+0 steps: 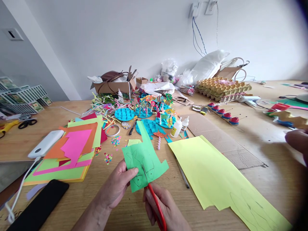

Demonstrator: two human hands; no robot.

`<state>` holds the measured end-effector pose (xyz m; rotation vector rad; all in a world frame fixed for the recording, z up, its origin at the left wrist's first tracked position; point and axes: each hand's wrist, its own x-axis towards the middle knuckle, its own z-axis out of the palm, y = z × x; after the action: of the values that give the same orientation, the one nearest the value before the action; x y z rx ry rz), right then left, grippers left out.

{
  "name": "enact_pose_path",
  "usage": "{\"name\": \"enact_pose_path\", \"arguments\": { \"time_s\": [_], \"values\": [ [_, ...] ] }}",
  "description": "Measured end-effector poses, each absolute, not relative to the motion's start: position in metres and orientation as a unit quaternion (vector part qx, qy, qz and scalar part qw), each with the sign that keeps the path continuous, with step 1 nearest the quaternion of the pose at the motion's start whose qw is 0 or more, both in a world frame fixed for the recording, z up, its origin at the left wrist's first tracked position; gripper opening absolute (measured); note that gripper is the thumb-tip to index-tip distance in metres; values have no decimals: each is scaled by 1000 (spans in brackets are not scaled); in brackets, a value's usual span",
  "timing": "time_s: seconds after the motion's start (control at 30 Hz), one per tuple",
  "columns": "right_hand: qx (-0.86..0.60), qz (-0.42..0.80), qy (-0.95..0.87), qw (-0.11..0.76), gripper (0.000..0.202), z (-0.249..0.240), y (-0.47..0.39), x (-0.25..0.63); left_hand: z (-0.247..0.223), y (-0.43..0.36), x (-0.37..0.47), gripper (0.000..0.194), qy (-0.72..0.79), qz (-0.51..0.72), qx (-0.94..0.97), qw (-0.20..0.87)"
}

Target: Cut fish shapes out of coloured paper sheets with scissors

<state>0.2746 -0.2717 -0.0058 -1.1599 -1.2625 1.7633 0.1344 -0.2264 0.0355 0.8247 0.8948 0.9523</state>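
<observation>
My left hand [117, 184] pinches the left edge of a green sheet of paper [154, 147], thumb on top. Pencilled fish outlines show on the sheet, and a narrow strip of it sticks up toward the back. Red-handled scissors [156, 202] are gripped in my right hand [166, 205]; their blades reach into the sheet's lower edge, between two fish drawings. A large yellow-green sheet [216, 166] with pencil lines lies to the right, with a pen [183, 175] partly under its left edge.
Stacked coloured paper [79, 141], a white power bank [47, 144] and a black phone [40, 205] lie at left. Behind are blue decorated discs [125, 114], glue bottles [176, 127], a tape roll [112, 130] and egg trays [223, 86]. Another person's hand [297, 141] shows at right.
</observation>
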Motion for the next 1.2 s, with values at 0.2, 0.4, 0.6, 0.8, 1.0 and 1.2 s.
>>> {"name": "enact_pose_path", "arguments": {
  "time_s": [0.2, 0.4, 0.6, 0.8, 1.0, 1.2],
  "values": [
    [-440, 685, -475, 334, 51, -7, -274, 275, 35, -226, 134, 28, 389, 426, 378, 724],
    [-438, 682, -466, 356, 47, -10, -276, 274, 33, -227, 133, 31, 394, 425, 370, 726],
    [-440, 666, -496, 342, 47, -9, -275, 274, 32, -226, 133, 31, 398, 438, 379, 711],
    [-430, 685, -484, 334, 52, -6, -273, 274, 33, -227, 131, 28, 393, 434, 370, 721],
    [-432, 693, -471, 333, 57, -7, -272, 272, 35, -227, 130, 24, 383, 423, 368, 734],
    [-444, 700, -454, 327, 57, -6, -273, 271, 34, -227, 130, 20, 393, 413, 369, 734]
  ]
}}
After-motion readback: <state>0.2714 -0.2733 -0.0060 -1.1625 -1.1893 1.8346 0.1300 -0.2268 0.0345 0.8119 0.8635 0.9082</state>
